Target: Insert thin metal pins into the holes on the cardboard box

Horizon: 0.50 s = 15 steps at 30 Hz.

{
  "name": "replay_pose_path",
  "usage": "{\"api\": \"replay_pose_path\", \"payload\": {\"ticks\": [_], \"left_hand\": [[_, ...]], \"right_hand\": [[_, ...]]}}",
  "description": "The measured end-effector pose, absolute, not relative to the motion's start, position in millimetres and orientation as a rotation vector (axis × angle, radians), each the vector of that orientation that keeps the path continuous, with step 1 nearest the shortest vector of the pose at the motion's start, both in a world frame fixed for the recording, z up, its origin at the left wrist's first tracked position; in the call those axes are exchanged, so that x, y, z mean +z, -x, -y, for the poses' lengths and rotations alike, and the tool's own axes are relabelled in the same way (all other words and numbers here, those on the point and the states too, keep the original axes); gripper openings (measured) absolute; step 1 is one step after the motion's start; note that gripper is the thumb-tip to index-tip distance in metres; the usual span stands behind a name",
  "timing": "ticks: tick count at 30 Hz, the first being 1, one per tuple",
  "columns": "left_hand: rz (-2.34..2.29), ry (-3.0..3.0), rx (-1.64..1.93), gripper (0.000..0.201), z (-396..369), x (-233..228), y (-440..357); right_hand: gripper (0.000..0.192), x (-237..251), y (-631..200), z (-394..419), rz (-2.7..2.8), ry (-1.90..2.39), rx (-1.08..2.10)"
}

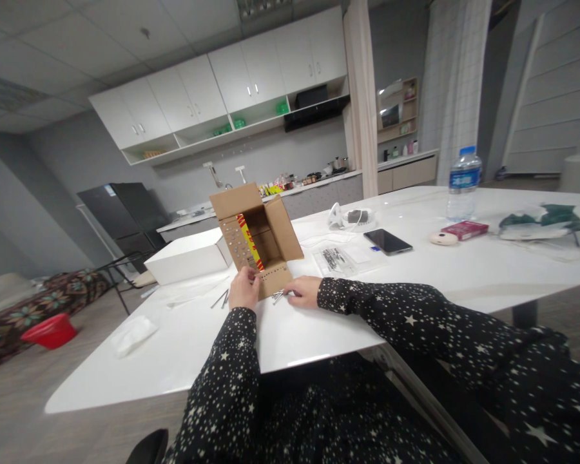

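Observation:
An open cardboard box (283,225) stands tilted on the white table, its flaps spread and its inside facing me. Small metallic heads dot its left flap and the front flap, beside a yellow and red strip of tape (250,241). My left hand (244,288) is closed at the box's lower left corner, fingers against the cardboard. Close to the box's lower right, my right hand (303,292) rests on the table with curled fingers at a few long metal screws (277,296); what its fingertips hold is hidden. More screws (220,299) lie left of my left hand.
A clear plastic bag with screws (336,259) and a phone (387,241) lie to the right. Further right are a water bottle (463,183), a pink box (464,230) and a green-and-white item (541,222). A white box (188,258) stands left, near crumpled tissue (134,335).

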<state>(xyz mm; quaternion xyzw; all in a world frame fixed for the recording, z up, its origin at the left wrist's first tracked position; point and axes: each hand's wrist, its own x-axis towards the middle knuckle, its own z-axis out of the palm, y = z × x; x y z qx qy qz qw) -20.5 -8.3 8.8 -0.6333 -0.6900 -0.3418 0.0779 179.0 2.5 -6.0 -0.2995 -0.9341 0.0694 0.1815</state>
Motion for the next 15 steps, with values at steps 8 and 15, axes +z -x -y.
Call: {"api": "replay_pose_path", "payload": {"ticks": [8, 15], "left_hand": [[2.087, 1.903, -0.949, 0.016, 7.1, 9.5, 22.3], [2.11, 1.911, -1.01, 0.019, 7.7, 9.6, 21.6]], "right_hand": [[0.034, -5.7, -178.9, -0.9, 2.626, 0.853, 0.195], [0.035, -4.5, -179.8, -0.7, 2.638, 0.864, 0.203]]}}
